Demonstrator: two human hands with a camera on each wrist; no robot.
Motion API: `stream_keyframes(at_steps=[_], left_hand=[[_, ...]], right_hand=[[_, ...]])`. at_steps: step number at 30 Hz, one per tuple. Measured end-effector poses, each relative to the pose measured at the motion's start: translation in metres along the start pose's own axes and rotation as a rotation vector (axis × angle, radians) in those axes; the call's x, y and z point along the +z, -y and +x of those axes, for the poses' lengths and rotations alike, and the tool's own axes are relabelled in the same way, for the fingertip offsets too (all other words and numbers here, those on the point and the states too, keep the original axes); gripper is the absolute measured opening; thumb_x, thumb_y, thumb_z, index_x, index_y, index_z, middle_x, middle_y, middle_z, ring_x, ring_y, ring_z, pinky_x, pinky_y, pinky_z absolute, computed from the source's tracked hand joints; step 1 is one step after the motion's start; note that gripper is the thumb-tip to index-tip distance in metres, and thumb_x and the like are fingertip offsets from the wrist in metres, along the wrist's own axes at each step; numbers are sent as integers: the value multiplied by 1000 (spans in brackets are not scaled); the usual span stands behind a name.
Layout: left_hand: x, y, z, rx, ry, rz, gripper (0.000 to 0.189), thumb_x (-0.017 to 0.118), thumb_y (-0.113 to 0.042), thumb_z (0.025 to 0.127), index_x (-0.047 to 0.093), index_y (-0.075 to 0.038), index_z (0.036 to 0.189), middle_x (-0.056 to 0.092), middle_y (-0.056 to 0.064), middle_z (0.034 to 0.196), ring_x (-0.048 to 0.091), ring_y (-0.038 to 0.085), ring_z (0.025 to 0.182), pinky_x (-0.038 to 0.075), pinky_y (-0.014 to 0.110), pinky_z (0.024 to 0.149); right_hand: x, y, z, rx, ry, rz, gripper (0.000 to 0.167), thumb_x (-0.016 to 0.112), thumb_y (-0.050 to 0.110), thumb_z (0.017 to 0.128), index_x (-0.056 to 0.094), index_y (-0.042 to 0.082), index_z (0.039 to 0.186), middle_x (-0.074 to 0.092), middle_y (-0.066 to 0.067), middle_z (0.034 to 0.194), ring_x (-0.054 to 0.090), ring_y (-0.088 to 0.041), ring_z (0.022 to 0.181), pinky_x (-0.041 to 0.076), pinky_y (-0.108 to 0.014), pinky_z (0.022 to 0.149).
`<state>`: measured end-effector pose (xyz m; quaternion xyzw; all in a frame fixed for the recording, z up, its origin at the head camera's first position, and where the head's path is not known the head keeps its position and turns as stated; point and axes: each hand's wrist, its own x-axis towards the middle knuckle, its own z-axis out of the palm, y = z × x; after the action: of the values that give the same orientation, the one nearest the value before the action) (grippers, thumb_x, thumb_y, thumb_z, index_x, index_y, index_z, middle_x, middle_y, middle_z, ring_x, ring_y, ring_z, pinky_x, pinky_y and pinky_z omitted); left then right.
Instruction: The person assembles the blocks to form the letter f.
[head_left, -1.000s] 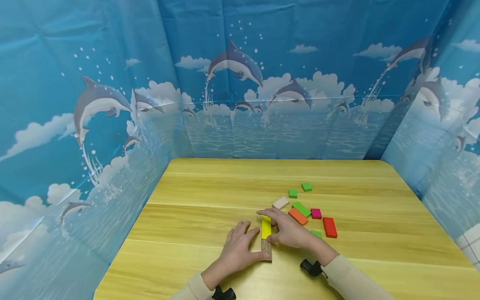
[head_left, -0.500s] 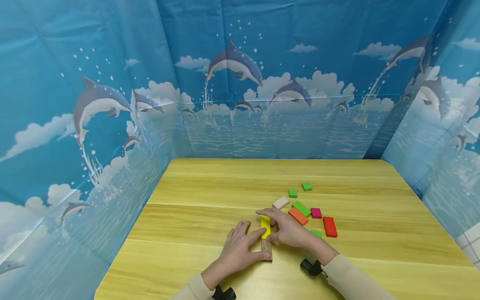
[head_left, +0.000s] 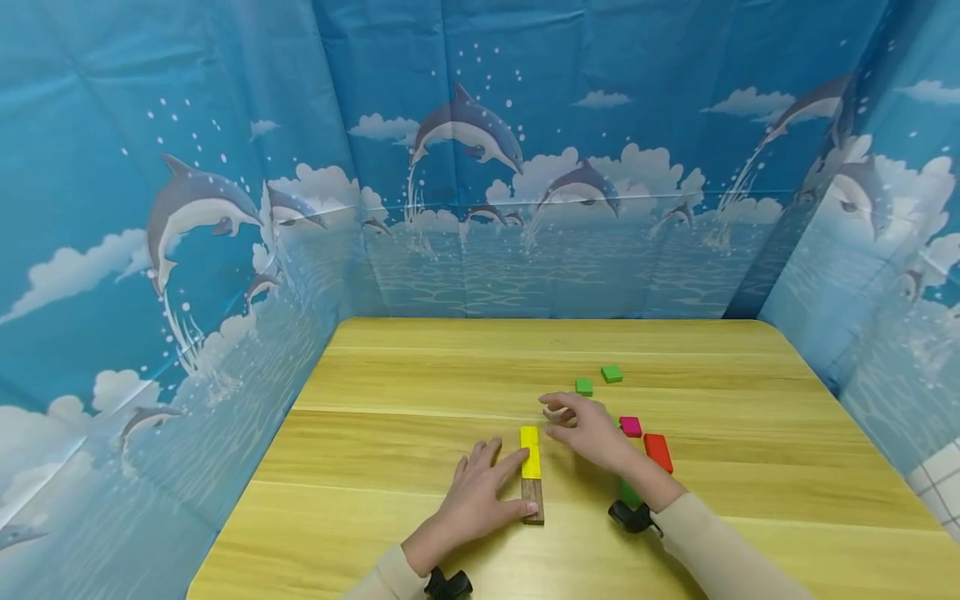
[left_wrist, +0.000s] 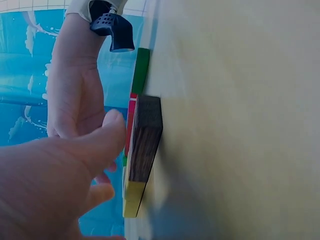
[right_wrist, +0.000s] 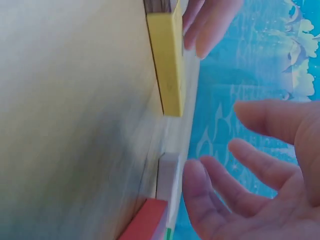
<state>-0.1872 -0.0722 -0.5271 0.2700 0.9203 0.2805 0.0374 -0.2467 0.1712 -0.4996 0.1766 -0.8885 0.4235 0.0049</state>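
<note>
A yellow block (head_left: 530, 467) and a dark brown wooden block (head_left: 533, 490) lie end to end on the table, the yellow one farther from me. My left hand (head_left: 480, 494) is spread over their left side. Its index fingertip is right at the yellow block and its thumb tip overlaps the brown block (left_wrist: 146, 140) near its close end. To the right of the yellow block (right_wrist: 167, 65), my right hand (head_left: 592, 429) hovers with loosely bent fingers and nothing between them. Below those fingers, the right wrist view shows a pale block (right_wrist: 167, 175) and an orange-red block (right_wrist: 145, 222).
Two small green blocks (head_left: 611, 374) lie toward the back. A magenta block (head_left: 631, 427) and a red block (head_left: 657, 452) are right of my right hand, and another green block (head_left: 628, 493) shows beside its wrist. A dolphin-print curtain (head_left: 480, 250) hangs behind the wooden table (head_left: 390, 392).
My right hand has let go of the yellow block and moved away to the right and up. My left index finger has come over onto the yellow block; the left thumb has stayed put.
</note>
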Motion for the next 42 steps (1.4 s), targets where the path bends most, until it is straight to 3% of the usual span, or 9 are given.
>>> stream_keyframes(at_steps=[5, 13, 21, 27, 30, 36, 42], left_hand=[[-2, 3, 4, 54, 32, 30, 80, 64, -63, 89, 38, -29, 157, 20, 17, 165, 14, 49, 148, 18, 75, 107], [-2, 6, 5, 99, 97, 80, 82, 59, -66, 91, 33, -29, 159, 15, 8, 167, 13, 46, 149, 16, 76, 107], [-2, 7, 6, 104, 121, 84, 80, 56, -67, 92, 32, -30, 160, 15, 3, 168, 14, 46, 149, 12, 74, 109], [-2, 6, 5, 106, 121, 86, 80, 56, -68, 92, 36, -28, 158, 18, -1, 167, 15, 47, 149, 13, 75, 109], [-2, 6, 6, 102, 123, 80, 80, 56, -69, 91, 37, -29, 158, 20, -1, 167, 15, 46, 149, 13, 75, 109], [-1, 6, 7, 98, 125, 88, 81, 56, -70, 90, 36, -30, 158, 21, -3, 166, 15, 45, 149, 14, 74, 109], [-2, 4, 7, 94, 133, 80, 81, 58, -69, 90, 38, -30, 157, 22, -2, 166, 16, 45, 149, 13, 73, 110]], right_hand=[[-6, -5, 7, 12, -67, -80, 47, 73, 15, 94, 61, 7, 138, 63, -17, 128, 63, -34, 108, 56, -43, 77], [-7, -13, 19, 30, -132, -267, 49, 79, 17, 89, 64, 7, 134, 61, -21, 127, 61, -37, 109, 53, -52, 84], [-4, -19, 27, 113, -104, -399, 64, 85, 30, 82, 62, 9, 138, 62, -20, 118, 57, -30, 92, 52, -41, 70], [-4, -18, 32, 169, -65, -474, 76, 86, 40, 79, 58, 4, 140, 62, -20, 116, 54, -35, 93, 49, -50, 75], [-4, -17, 33, 192, -53, -504, 73, 86, 44, 78, 62, 2, 133, 62, -18, 109, 53, -35, 93, 46, -54, 78], [-3, -16, 34, 223, -59, -559, 47, 85, 49, 77, 66, 8, 91, 58, -11, 91, 52, -32, 85, 45, -53, 75], [-2, -15, 36, 222, -70, -588, 50, 85, 47, 77, 68, 4, 95, 58, -11, 90, 52, -32, 84, 46, -54, 74]])
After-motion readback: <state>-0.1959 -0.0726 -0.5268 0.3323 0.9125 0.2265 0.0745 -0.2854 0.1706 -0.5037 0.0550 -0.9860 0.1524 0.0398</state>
